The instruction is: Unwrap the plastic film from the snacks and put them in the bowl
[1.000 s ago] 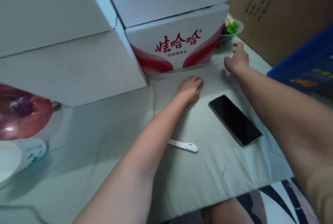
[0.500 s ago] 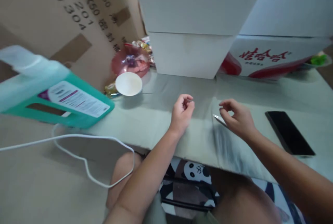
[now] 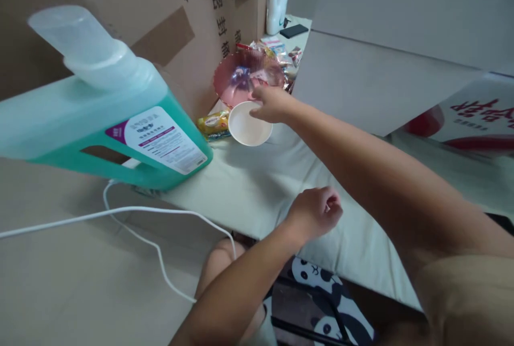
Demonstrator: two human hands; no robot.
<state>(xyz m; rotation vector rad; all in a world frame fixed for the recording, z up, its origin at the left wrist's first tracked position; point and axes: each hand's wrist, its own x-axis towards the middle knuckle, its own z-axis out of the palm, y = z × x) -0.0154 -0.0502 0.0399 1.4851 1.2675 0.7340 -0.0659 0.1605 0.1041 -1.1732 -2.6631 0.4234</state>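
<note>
One right hand [image 3: 273, 104] meets the round white paper cup [image 3: 248, 127] at two o'clock, grip uncertain; gentle pressure should suit it. The left hand [image 3: 315, 211] is loosely clenched, seemingly empty.

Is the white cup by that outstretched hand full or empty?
It looks empty: at the right hand, the white cup shows only its pale inside, though a little clear liquid would be hard to see.

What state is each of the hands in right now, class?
Left hand: closed in a loose curl, nothing visible in it.
Right hand: at the white cup's rim; whether it grips cannot be told.
</note>
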